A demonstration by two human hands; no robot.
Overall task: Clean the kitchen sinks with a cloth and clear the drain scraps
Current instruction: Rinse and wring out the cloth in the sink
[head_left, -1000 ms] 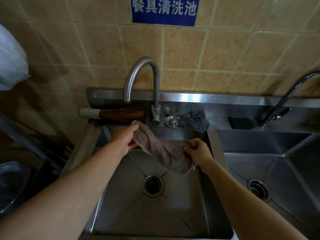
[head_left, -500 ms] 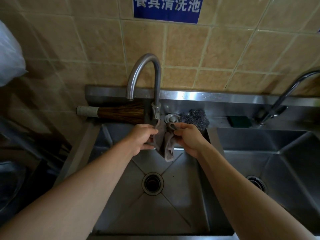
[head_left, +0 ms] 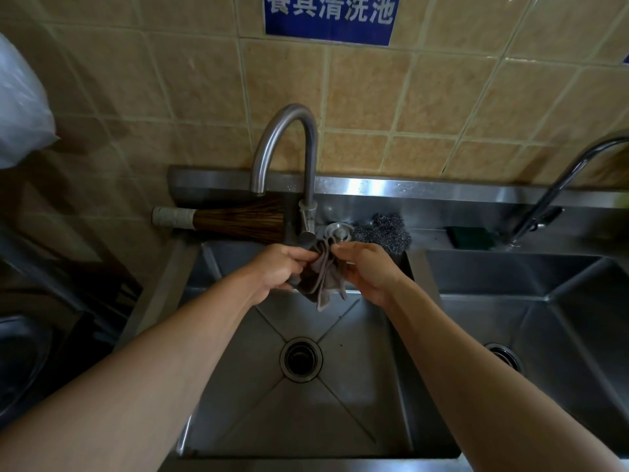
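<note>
A brownish-grey cloth (head_left: 323, 279) hangs bunched between my two hands, above the back of the left steel sink (head_left: 367, 420). My left hand (head_left: 277, 270) grips its left side and my right hand (head_left: 366, 267) pinches its top right, close to the base of the curved tap (head_left: 289, 144). The sink's round drain (head_left: 301, 359) lies open below, dark inside. A second sink (head_left: 561, 318) lies to the right, with its drain (head_left: 503, 356) partly hidden by my right forearm.
On the back ledge lie a bamboo brush (head_left: 224, 221), a metal drain plug (head_left: 338, 229), a steel wool scourer (head_left: 384, 233) and a dark green sponge (head_left: 471, 237). A second tap (head_left: 558, 189) stands far right. A white plastic bag (head_left: 20, 107) hangs at the left.
The cloth was stretched wide between my hands over the sink. My hands came together toward the tap base and gathered the cloth into a bunch.
</note>
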